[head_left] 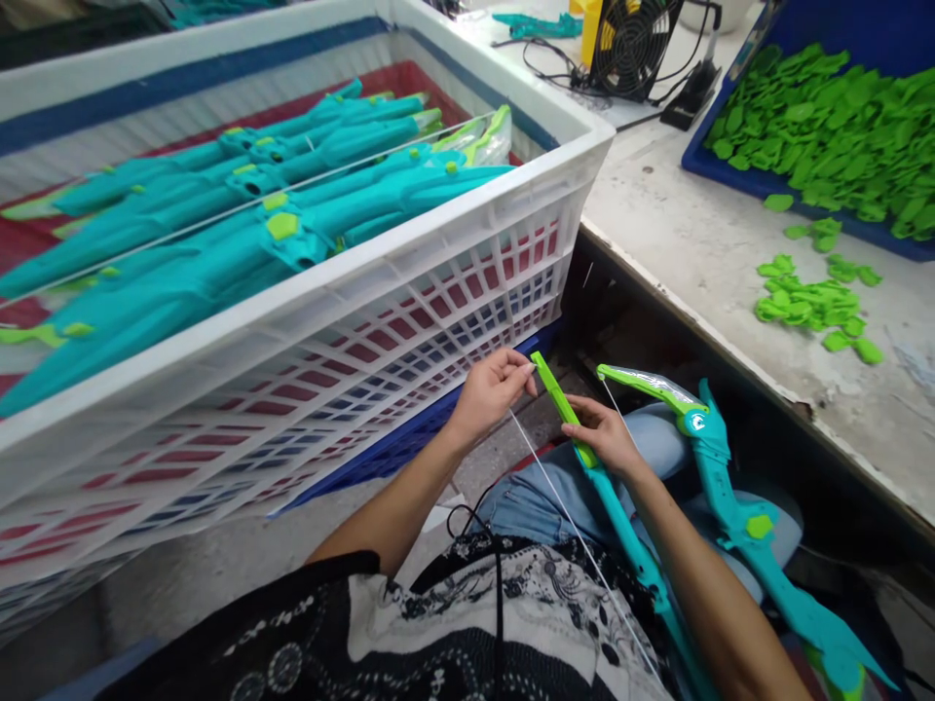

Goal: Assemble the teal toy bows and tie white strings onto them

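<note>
Teal-and-lime bar (612, 501), slanting across the lap (522, 501), is clamped near its lime end by the fingers of the right hand (605, 433), seemingly for steadiness, while the left hand (491, 394), fingertips together beside the tip, apparently pinches the white cord (559, 497), though detail there is too small to confirm.

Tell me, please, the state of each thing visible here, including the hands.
Left hand, fingers pinched, seemingly on white string
Right hand, closed around held bow
Held bow, gripped near its green end
Second bow, resting on the lap
White string, pulled nearly straight
White crate, open, holding more bows
Blue bin, open, holding green pieces
Fan, upright; running unclear
</note>
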{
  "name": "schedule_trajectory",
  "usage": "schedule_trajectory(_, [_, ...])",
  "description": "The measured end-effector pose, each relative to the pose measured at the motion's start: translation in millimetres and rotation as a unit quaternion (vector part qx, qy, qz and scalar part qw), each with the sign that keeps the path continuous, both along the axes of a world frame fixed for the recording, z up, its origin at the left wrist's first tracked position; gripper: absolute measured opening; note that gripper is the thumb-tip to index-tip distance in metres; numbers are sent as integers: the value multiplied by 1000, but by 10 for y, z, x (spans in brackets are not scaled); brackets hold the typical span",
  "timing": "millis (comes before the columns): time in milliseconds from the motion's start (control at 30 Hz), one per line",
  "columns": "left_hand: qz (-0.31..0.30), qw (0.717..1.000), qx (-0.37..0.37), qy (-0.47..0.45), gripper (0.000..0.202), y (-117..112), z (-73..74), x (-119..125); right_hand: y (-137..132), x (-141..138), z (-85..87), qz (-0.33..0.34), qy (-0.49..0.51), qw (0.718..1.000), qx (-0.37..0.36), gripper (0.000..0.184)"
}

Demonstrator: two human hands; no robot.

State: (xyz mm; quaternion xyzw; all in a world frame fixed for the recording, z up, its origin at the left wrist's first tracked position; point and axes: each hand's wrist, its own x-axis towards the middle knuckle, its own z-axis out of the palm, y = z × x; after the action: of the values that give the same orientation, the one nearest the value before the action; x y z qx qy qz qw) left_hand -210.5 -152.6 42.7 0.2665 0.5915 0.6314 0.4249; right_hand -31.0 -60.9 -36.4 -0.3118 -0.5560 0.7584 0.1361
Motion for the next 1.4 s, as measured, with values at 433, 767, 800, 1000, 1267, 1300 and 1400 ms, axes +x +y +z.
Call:
schedule_trajectory(433, [-115,988,10,-101,53,63,-4,-145,-86,-2,117,17,-25,962,271,38])
schedule_trajectory(767, [-143,981,13,-134,51,162,-14,-154,123,-575,683,-55,83,892,441,11])
schedule_trajectory(800, [-147,980,13,-134,50,167,-12,-162,134,-599,684,-53,88,895,434,11])
schedule_trajectory(1000, [-180,975,-2,-127,48,177,13,-215,283,-622,670,1,100,924,369,19])
schedule_trajectory(1267, [-91,986,-68,122,28,233,7,-125,286,-703,611,-121,49,921,367,17])
schedule_trajectory(1300, [-58,978,-58,191,22,251,1,-90,383,-691,601,-164,44,912,374,17])
schedule_trajectory(1400, [-9,956,13,293,9,296,-4,32,907,-551,621,-339,28,875,344,20])
